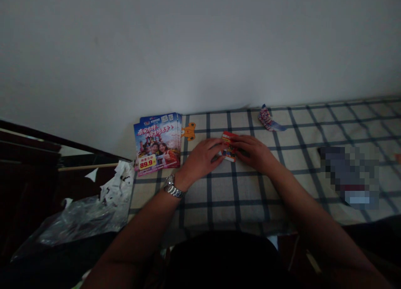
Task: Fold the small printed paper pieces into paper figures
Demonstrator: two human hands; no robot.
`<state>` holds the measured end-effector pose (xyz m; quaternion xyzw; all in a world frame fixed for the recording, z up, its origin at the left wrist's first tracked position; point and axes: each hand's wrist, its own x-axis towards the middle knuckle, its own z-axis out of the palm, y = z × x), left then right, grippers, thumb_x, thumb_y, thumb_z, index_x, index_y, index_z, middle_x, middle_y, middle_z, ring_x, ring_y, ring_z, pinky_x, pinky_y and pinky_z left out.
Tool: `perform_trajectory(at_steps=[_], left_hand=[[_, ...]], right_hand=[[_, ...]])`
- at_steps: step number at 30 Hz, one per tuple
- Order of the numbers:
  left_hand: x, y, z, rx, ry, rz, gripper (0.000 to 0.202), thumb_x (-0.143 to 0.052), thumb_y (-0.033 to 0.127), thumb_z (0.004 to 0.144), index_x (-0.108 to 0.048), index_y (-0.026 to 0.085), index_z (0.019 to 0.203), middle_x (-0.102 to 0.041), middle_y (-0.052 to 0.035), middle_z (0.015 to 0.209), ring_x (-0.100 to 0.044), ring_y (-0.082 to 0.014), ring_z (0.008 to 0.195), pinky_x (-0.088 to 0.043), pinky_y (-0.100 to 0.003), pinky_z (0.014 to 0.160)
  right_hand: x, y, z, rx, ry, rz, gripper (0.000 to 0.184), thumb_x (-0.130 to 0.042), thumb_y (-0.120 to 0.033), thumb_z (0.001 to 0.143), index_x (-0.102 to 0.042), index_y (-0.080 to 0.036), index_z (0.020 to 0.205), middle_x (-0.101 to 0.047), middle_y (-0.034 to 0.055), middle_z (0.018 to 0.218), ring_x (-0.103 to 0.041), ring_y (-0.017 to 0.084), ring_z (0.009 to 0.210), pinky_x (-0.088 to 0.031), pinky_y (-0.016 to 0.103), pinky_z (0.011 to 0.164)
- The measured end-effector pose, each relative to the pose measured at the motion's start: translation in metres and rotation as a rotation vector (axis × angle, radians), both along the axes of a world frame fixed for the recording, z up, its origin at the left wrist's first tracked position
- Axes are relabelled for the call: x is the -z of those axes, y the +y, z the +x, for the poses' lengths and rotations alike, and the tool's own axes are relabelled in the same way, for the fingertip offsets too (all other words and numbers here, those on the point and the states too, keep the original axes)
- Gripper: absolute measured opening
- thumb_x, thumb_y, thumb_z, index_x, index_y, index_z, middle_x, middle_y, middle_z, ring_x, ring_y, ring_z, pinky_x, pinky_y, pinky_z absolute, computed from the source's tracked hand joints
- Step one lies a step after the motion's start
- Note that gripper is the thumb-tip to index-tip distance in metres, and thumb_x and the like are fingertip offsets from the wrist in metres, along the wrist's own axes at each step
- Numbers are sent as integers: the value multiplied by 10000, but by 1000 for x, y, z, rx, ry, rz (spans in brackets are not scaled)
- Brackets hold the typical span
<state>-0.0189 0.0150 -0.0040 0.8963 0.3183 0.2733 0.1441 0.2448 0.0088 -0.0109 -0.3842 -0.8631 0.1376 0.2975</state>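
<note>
Between my two hands is a small folded leaflet (pixel 229 151), red at the top with a colourful print below, lying on or just over the checked cloth. My left hand (pixel 203 157), with a metal watch (pixel 173 186) at its wrist, has its fingers closed on the leaflet's left edge. From the other side, my right hand (pixel 252 152) grips the right edge with bent fingers. To the left of my hands lies a stack of printed flyers (pixel 158 145) marked 89.9. A crumpled or folded piece of a similar flyer (pixel 269 120) rests further back on the right.
The checked cloth (pixel 250 197) covers the table up to a plain wall (pixel 219 51). An orange bear-shaped figure (pixel 188 131) is beside the flyer stack. A pixelated dark object (pixel 341 168) lies at right. Clear plastic (pixel 81 216) and torn white paper (pixel 117 182) are at lower left.
</note>
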Motion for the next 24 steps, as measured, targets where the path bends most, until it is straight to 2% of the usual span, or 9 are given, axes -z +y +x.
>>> perform_trajectory(at_steps=[4,10,17,21,24], left_hand=[[2,0,-1,64,49,10,360,-672,285,1004,-618,237,1356,-620,-87,1422,-593,-262,1314,-525,-498,1113],[-1,-5,3,5,136,57,338,-689,343,997,-638,221,1308,-639,-90,1401,-633,-273,1232,-544,-492,1056],[-10,-14,11,-45,268,86,258,-691,344,992,-678,210,1212,-661,-92,1328,-639,-284,1140,-529,-495,1000],[-9,-14,11,-43,237,90,204,-659,349,1013,-701,231,1173,-670,-78,1312,-646,-272,1128,-521,-486,986],[-8,-13,11,-48,205,73,195,-608,327,1042,-709,247,1189,-673,-68,1319,-653,-261,1144,-520,-478,986]], right_hand=[[0,0,0,0,-2,13,354,-638,-179,981,-698,-233,1326,-697,125,1397,-649,309,1307,-555,552,1099],[0,-2,1,5,20,-28,348,-634,-200,992,-698,-237,1332,-693,122,1405,-631,302,1344,-531,550,1138],[-9,-4,1,27,84,-84,327,-614,-216,1009,-682,-261,1326,-664,106,1445,-625,281,1347,-529,536,1138],[-13,-4,3,64,113,-122,295,-608,-230,1008,-684,-270,1291,-683,99,1393,-658,278,1284,-540,517,1111],[-15,-4,5,90,145,-121,186,-620,-256,1005,-693,-257,1176,-710,96,1266,-685,271,1184,-560,485,1046]])
